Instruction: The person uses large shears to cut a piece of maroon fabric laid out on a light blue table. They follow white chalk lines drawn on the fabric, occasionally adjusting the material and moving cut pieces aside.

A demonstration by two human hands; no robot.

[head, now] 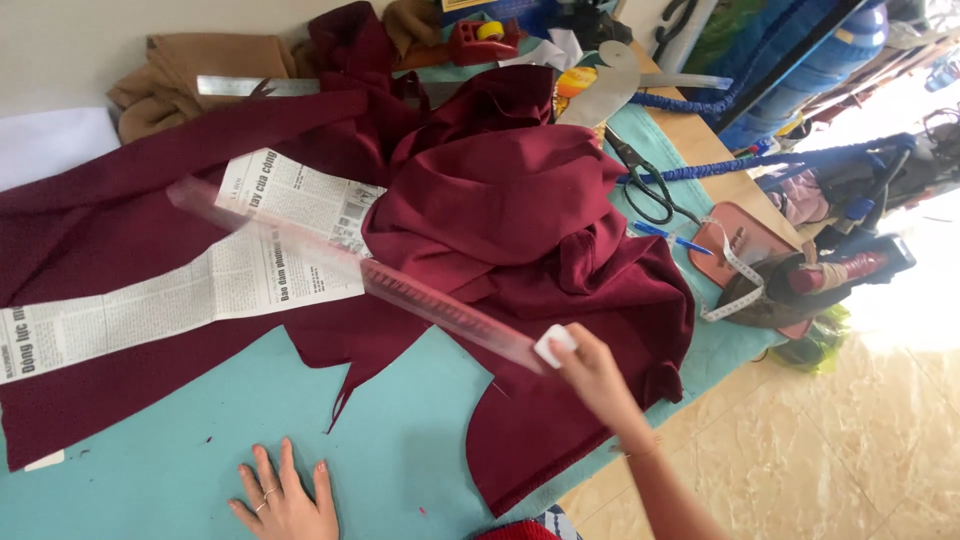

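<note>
My right hand (592,372) grips one end of a long clear plastic ruler (350,265) together with a small white piece of tailor's chalk (553,344). The ruler hangs blurred above dark red fabric (500,200) and a newspaper pattern piece (200,280) laid on it. My left hand (285,498) lies flat and empty, fingers spread, on the teal table cover (400,430) near the front edge, just below the fabric's cut edge.
Black scissors (645,180), a blue pen (668,237) and a white measuring tape (738,275) lie at the table's right side. A metal ruler (255,86) and tan cloth (190,70) sit at the back. Tiled floor (850,440) is to the right.
</note>
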